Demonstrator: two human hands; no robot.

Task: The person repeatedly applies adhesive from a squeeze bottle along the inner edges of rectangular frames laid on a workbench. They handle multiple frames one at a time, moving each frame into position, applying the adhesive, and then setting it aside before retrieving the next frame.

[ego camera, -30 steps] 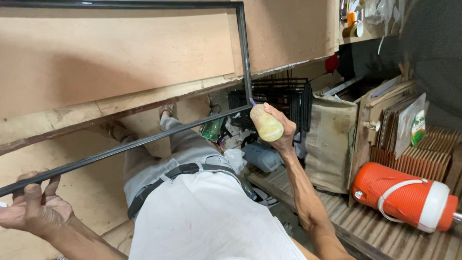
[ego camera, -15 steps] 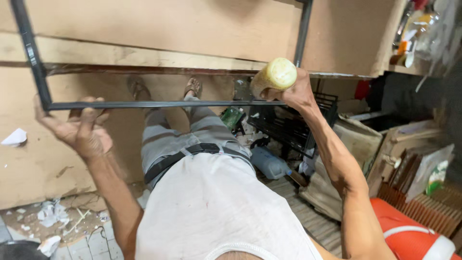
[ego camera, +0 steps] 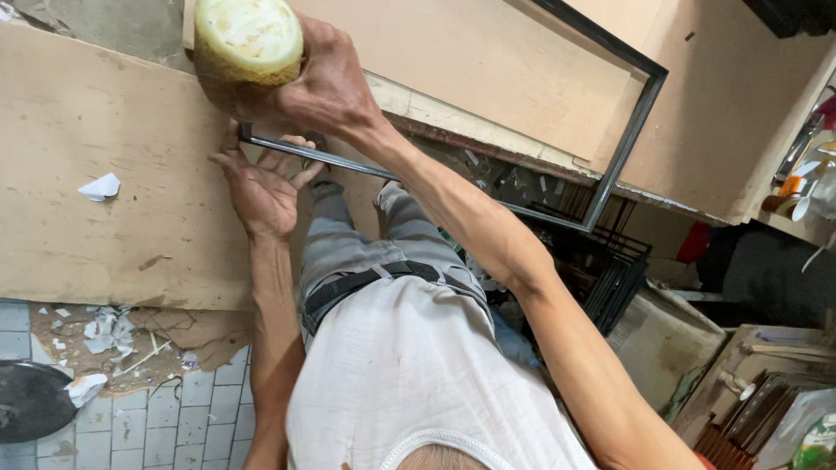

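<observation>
One black metal frame, thin square tubing, propped over one large sheet of brown board. Two hands at work, both the wearer's own.

Right hand, at about eleven o'clock in the view, clamped around one round pale-yellow pad, its flat worn face turned toward the camera; fingers wrapped over the far side, so the grip there only partly seen. Pad touching or just above the near corner of the frame, exact contact hard to tell from this angle.

Left hand, at about nine o'clock from centre, palm up with fingers spread and curled under the frame's lower bar, touching it just beside the corner; not fully closed around it.

Frame running from that corner out toward two o'clock, where one bend turns up and back along the top edge.

One scrap of white paper on the board at nine o'clock. Many small paper scraps, too many to count, on the tiled floor at seven o'clock, next to one dark round pan. One black wire rack at four o'clock, beyond the right forearm.
</observation>
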